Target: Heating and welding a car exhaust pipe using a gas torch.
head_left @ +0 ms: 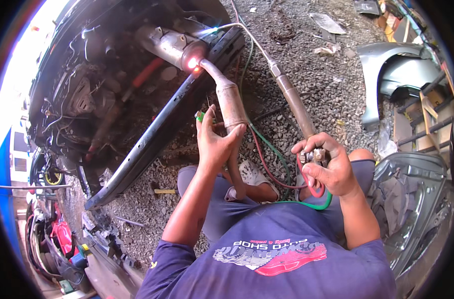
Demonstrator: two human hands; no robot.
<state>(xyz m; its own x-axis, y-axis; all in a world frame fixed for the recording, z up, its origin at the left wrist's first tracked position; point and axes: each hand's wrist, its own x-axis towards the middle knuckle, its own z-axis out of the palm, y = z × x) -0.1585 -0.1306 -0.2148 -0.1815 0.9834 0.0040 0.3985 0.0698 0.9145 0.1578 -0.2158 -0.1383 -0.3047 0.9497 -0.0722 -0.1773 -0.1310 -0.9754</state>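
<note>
My right hand (331,164) is closed round the valve end of a gas torch (293,99), whose long neck bends left at the top. A bright blue-white flame (207,32) burns at its tip, beside a large muffler canister (172,45). Where the canister meets an exhaust pipe (230,102), a spot (193,63) glows orange-red. My left hand (214,137) grips this pipe at its thicker section, thumb against the metal. By its fingertips is a small green object (200,116), its kind unclear, and a thin wire sticks up. The pipe's lower end reaches down between my legs.
A dark car body part with a long rail (152,119) fills the left. Red and green hoses (274,149) run over the gravel (297,45) to the torch. Silver fenders (386,70) and a grey door panel (411,199) lie right; scrap parts lie lower left.
</note>
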